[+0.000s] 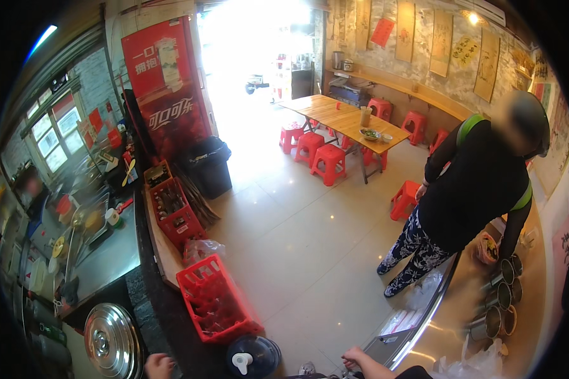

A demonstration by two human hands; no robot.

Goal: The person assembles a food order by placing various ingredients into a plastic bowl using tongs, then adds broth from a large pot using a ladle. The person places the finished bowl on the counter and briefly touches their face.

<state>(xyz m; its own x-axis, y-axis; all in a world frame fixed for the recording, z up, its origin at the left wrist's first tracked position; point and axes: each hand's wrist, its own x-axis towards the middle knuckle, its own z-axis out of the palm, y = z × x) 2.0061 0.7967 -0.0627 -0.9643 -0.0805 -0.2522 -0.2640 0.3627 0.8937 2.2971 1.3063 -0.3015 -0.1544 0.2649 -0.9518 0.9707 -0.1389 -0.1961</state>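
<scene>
At the lower edge, my left hand (159, 366) shows only in part, its fingers curled in and nothing visible in them. It is beside a round shiny metal lid (112, 341) and the dark counter. My right hand (354, 359) is closed near the end of the metal-edged counter; what its fingers hold, if anything, I cannot make out. Between my hands, nearer the left, stands a large dark blue water bottle (259, 355) with a white cap. A red crate (216, 297) with bottles in it sits just beyond.
A person in black (468, 183) leans over the right counter, by several metal pots (501, 295). Red stools (328, 163) surround a wooden table (344, 117) holding a dish. A black bin (205, 167) stands by the red fridge (167, 82). A kitchen counter (117, 243) runs along the left.
</scene>
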